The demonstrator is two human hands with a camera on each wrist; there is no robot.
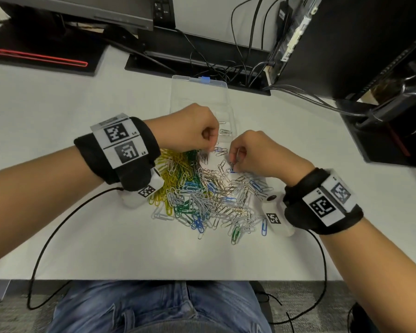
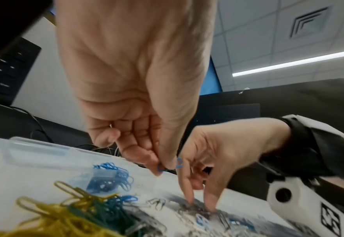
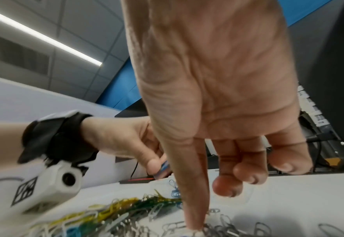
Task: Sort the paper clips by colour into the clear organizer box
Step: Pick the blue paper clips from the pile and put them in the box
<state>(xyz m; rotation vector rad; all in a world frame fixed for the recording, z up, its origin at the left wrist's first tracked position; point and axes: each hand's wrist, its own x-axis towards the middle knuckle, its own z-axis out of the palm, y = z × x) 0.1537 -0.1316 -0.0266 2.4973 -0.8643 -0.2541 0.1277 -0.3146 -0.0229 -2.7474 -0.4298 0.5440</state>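
Observation:
A mixed pile of paper clips [image 1: 202,195] in yellow, green, blue, white and silver lies mid-table. Behind it stands the clear organizer box [image 1: 178,102], its lid open; one near compartment holds blue clips [image 2: 110,174], another silver clips [image 1: 225,132]. My left hand [image 2: 165,167] hovers at the box's near edge and pinches a blue paper clip [image 2: 179,162] between thumb and forefinger. My right hand [image 1: 233,164] is just to its right. Its thumb and forefinger tips are down on the silver clips [image 2: 199,206] and pinch one, while the other fingers are curled.
Monitor stands, a keyboard [image 1: 162,9] and tangled cables [image 1: 240,68] line the back of the table. A black computer case [image 1: 394,131] stands at the right. Black cords [image 1: 48,239] trail from both wrists over the front edge.

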